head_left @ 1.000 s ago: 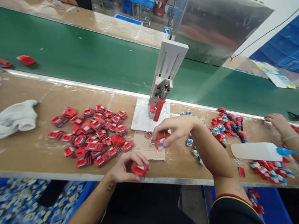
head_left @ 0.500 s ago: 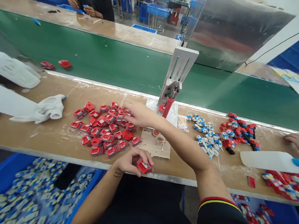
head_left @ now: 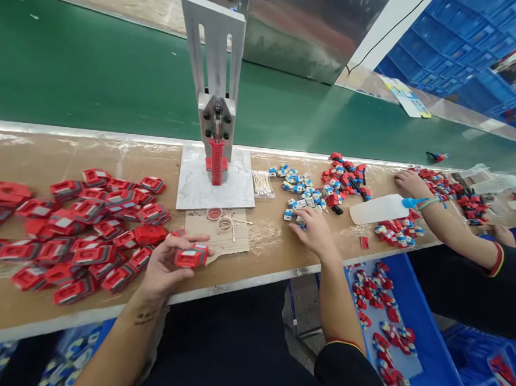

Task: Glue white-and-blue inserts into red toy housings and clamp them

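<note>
- Bench (head_left: 268, 240): we find the work part done. Loose stock lies left of and just right of the lever press (head_left: 218, 51); pieces combining red with white and blue lie further right.
- Blue bin (head_left: 429, 349), below the bench at right: it holds red-and-blue pieces, which we judge already joined.
- Heap of red housings (head_left: 92, 253): large and left of the press; we count these as outstanding.
- Heap of white-and-blue parts (head_left: 299, 188): smaller, also loose and outstanding.
- Pile of red-and-blue assemblies (head_left: 339, 183): just beyond those parts; we take it as completed output, though the joints are too small to verify.
- Left hand (head_left: 159, 271): its fingers grasp one red housing (head_left: 190, 257), raised near the cardboard (head_left: 237, 243). No white-and-blue part shows on it, so we rate it unfinished.
- Right hand (head_left: 314, 231): its fingers rest at the near edge of the white-and-blue heap; we cannot tell whether they grip one.
- Change, view: against half a second ago, it has swung right; the white glove at left is gone from sight.
- Change, right hand: it was over the red heap and is now at the white-and-blue parts.
- Change, left hand: none in grasp; it held a red housing then also.
</note>
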`<state>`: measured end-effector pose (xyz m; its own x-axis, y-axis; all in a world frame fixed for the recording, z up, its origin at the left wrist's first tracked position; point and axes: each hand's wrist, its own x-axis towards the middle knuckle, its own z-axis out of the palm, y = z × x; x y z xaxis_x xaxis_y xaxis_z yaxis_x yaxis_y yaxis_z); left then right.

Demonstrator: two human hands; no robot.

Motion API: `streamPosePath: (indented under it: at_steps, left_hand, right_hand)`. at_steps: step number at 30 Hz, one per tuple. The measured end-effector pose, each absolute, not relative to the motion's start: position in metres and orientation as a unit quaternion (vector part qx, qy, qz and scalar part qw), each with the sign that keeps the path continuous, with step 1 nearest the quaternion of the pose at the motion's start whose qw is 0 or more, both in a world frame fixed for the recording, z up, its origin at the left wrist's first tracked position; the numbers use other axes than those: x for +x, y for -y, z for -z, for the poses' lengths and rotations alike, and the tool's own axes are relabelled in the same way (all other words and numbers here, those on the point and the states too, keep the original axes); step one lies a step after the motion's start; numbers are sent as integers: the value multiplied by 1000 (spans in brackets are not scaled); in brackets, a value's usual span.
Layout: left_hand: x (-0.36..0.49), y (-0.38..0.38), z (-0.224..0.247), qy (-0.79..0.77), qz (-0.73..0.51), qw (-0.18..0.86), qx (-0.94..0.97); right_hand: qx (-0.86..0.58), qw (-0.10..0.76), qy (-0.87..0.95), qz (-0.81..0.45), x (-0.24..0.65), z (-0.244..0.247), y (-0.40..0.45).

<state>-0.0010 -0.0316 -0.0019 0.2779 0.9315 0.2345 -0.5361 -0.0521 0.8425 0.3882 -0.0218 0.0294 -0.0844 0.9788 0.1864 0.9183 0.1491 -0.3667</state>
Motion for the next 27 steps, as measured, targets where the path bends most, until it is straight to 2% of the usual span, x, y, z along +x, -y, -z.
streamPosePath:
  at_steps: [7, 15, 17, 20, 21, 23, 27]
  left_hand:
    - [7, 34, 6, -268, -586, 625, 441]
    - [24, 49, -10, -327, -567, 612, 443]
    - [30, 52, -16, -343, -560, 603, 454]
    - [45, 55, -21, -357, -562, 581, 468]
    - [51, 56, -22, -358, -566, 575, 470]
    - [62, 57, -24, -364, -572, 562, 474]
    - [74, 61, -24, -375, -574, 541, 487]
  right_hand:
    - [-634, 91, 762, -96, 371, -16, 0]
    - [-604, 92, 779, -140, 378, -27, 0]
    - [-581, 198, 771, -172, 373, -34, 8]
    - [-495, 483, 673, -262, 347, -40, 31]
    - [-463, 555, 627, -291, 334, -40, 41]
    - [-431, 626, 560, -330, 304, -38, 59]
    - [-461, 650, 498, -343, 251, -32, 82]
